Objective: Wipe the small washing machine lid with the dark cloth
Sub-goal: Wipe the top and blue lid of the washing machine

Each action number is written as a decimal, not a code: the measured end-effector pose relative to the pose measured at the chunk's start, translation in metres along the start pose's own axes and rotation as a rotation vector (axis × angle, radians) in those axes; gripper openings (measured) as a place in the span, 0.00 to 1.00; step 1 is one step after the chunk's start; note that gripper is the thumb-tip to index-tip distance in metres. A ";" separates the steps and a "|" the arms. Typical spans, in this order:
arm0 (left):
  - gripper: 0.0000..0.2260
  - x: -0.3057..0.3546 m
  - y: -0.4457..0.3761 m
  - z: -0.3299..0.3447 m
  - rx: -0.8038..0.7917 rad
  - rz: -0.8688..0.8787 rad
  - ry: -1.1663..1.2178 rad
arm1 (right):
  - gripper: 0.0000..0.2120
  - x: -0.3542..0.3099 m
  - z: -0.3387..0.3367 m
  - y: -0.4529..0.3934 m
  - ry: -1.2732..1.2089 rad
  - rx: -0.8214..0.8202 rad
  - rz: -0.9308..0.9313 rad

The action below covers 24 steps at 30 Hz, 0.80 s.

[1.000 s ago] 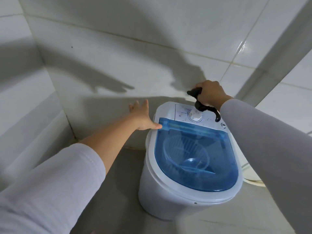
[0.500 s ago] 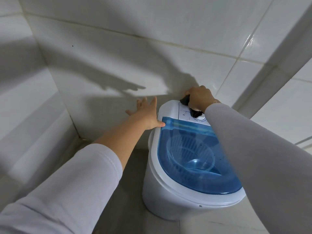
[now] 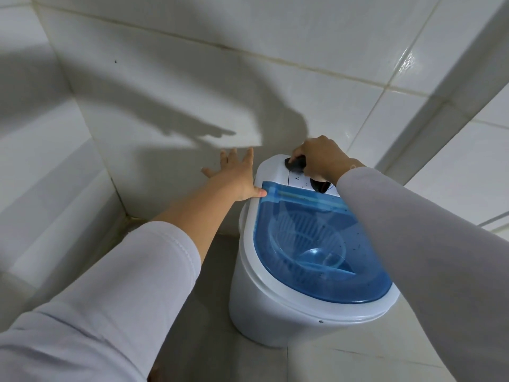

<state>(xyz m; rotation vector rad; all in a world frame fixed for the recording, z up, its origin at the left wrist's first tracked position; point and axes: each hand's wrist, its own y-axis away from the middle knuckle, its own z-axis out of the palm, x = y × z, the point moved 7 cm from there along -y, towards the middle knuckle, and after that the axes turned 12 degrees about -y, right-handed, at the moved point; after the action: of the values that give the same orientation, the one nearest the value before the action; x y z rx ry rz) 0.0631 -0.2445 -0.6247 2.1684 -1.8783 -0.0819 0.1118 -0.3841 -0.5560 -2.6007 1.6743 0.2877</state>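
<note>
A small white washing machine point(image 3: 264, 312) stands on the floor against the tiled wall. Its clear blue lid point(image 3: 338, 271) is closed, with a white basket visible beneath. My right hand point(image 3: 322, 161) grips the dark cloth point(image 3: 297, 164) and presses it on the white control panel point(image 3: 272, 172) behind the lid; a cloth end hangs out under my palm. My left hand point(image 3: 237, 177) is spread open beside the machine, thumb touching the lid's far left corner. The panel's dial is hidden under my right hand.
White tiled walls point(image 3: 192, 78) close in behind and on both sides, meeting in a corner at the left. The machine sits on a grey tiled floor point(image 3: 209, 340). Small dark specks dot the lid and panel.
My right hand has come down with the cloth onto the control panel and slid left toward its back edge. My left hand has kept its place at the lid's corner.
</note>
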 end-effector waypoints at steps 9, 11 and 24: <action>0.46 0.000 0.004 0.001 0.025 -0.014 0.000 | 0.23 -0.015 0.006 0.031 0.153 -0.054 -0.123; 0.46 0.000 0.006 0.001 0.036 -0.019 -0.003 | 0.22 -0.019 0.004 0.041 0.164 -0.062 -0.111; 0.47 0.000 0.021 -0.004 0.107 -0.089 0.027 | 0.19 0.026 -0.009 0.057 -0.146 -0.058 0.100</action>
<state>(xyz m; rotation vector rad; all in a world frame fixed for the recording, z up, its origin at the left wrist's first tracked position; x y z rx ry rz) 0.0436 -0.2469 -0.6156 2.3117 -1.8105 0.0309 0.0716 -0.4328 -0.5473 -2.4703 1.7738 0.5245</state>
